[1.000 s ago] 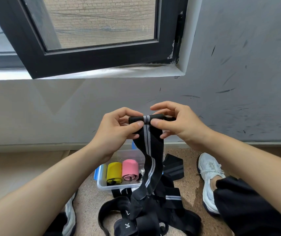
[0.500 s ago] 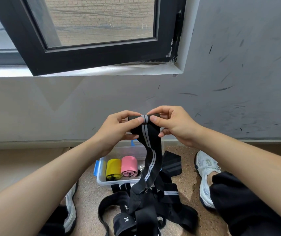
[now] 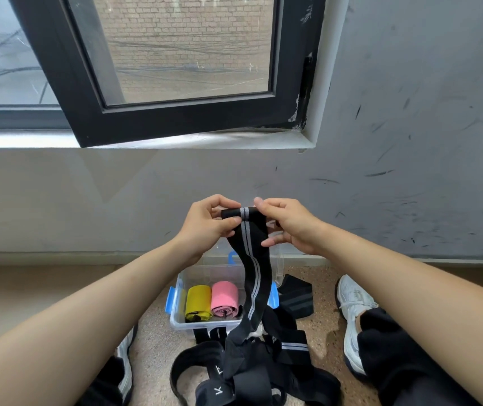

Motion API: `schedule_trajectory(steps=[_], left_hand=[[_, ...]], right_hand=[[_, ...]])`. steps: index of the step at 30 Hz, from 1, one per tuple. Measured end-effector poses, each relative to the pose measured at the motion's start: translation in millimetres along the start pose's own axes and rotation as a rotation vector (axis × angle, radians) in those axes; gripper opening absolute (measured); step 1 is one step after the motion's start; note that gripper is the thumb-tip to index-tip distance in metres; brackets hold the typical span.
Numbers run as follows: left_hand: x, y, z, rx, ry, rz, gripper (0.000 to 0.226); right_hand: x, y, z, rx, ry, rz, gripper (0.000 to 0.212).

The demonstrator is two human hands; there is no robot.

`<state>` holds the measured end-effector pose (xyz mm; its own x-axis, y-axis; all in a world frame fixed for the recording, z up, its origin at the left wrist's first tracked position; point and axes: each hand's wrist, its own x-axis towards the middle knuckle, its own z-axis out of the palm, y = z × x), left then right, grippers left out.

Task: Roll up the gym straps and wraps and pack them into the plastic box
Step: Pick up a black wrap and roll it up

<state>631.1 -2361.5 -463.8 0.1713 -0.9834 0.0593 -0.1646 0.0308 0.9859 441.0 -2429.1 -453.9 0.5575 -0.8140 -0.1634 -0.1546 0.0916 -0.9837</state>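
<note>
Inside the plastic box [image 3: 182, 323], a yellow roll [image 3: 197, 301] is lying at the left with a pink roll [image 3: 225, 298] touching its right side, so two pieces are looking finished and packed. Above the box, the left hand [image 3: 206, 227] is pinching the left end of a small roll forming at the top of a black striped wrap [image 3: 253, 271], its fingers [image 3: 230, 222] pressed onto the fabric. The right hand [image 3: 291, 227] is pinching the other end likewise. Most of this wrap is hanging unrolled, trailing down over the box. Just right of the box another dark wrap [image 3: 295, 298] is lying flat, and in front of the box a tangle of black straps [image 3: 252, 376] is waiting on the floor. By my judgement the task is sitting well short of halfway.
</note>
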Motion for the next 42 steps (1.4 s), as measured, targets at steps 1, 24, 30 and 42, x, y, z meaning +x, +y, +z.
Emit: schedule_trajectory(steps=[1, 24, 30, 42], left_hand=[[-0.3, 0.0, -0.6, 0.008, 0.007, 0.007, 0.022], [3.2, 6.5, -6.7, -0.063, -0.113, -0.099, 0.018], [7.4, -0.3, -5.3, -0.041, -0.092, -0.012, 0.024], [7.0, -6.7, -5.8, 0.004, -0.222, -0.102, 0.022]], right_hand=[[0.4, -0.4, 2.5, -0.002, 0.013, -0.001, 0.031], [0.4, -3.8, -1.1, -0.087, 0.034, -0.179, 0.023], [0.4, -1.2, -9.7, -0.007, -0.038, -0.057, 0.025], [-1.1, 8.8, -15.7, -0.087, -0.016, -0.159, 0.022]])
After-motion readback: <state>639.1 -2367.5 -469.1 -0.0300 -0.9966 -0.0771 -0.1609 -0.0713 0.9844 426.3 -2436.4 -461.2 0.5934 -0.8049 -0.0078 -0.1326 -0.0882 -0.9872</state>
